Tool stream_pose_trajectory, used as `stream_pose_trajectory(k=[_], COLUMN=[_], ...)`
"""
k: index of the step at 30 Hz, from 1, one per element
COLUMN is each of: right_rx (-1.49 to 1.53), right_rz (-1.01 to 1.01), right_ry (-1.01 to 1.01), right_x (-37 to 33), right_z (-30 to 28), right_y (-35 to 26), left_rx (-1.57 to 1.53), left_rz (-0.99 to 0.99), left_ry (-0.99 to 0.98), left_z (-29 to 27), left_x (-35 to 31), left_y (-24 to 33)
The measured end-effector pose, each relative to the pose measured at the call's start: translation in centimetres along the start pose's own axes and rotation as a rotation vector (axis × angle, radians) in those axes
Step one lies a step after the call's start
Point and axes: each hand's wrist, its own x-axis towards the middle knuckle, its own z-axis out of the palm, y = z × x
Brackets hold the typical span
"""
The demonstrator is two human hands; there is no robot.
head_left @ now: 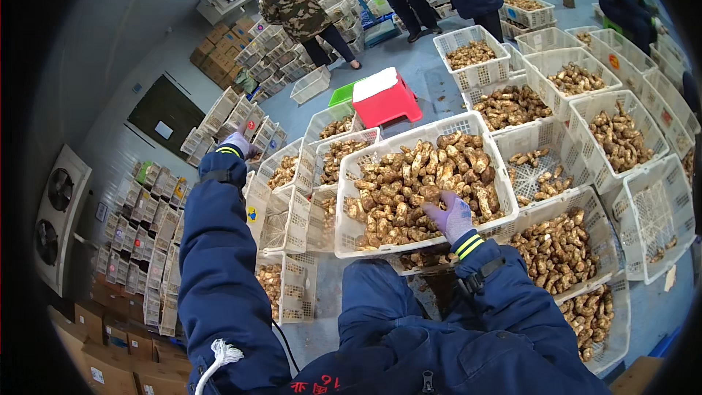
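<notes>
A white plastic crate (pixel 349 243) heaped with brown-and-white, thick-stemmed mushrooms (pixel 409 175) stands right in front of my knees. My right hand (pixel 449 218), in a lavender glove, is in the near right part of the heap, its fingers curled round a mushroom (pixel 431 194). My left arm stretches far out to the left. At its end my gloved left hand (pixel 238 143) is above the smaller crates (pixel 287 164) on the left, near a stack of white crates; its fingers are too small and partly hidden to read.
Crates of mushrooms (pixel 559 249) crowd my right side, with an almost bare crate (pixel 658 212) at the far right. Beyond the front crate stands a red stool (pixel 386 99) with a white top, beside a green crate (pixel 344 93). Several people (pixel 296 11) are farther back.
</notes>
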Motion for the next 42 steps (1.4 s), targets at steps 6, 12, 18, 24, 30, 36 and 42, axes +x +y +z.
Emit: stream_pose_trajectory(k=[6, 12, 18, 24, 30, 36, 42], right_rx=[-0.063, 0.051, 0.501, 0.829, 0.862, 0.223, 0.694], right_rz=[0.013, 0.095, -0.153, 0.088, 0.289, -0.217, 0.269], right_ry=[-0.005, 0.052, -0.032, -0.221, -0.234, -0.373, -0.324], right_x=[-0.1, 0.0, 1.4, 1.1, 0.4, 1.2, 0.6], right_z=[-0.1, 0.5, 0.8, 5.1, 7.8, 6.3, 7.0], right_y=[-0.4, 0.4, 0.5, -4.9, -5.5, -1.9, -4.8], left_rx=[0.066, -0.058, -1.132, -1.544, -1.390, -1.690, -1.917], left_rz=[-0.048, -0.067, 0.285, 0.386, 0.391, 0.433, 0.354], left_ry=[0.084, 0.042, -0.454, -0.775, -0.800, -0.811, -1.039], left_z=[0.8, 0.8, 8.5, 17.4, 18.7, 22.2, 23.4], left_x=[0.4, -3.6, -13.1, -22.2, -21.2, -20.9, -21.2], left_y=[-1.5, -2.5, 3.2, 11.5, 14.4, 12.5, 12.0])
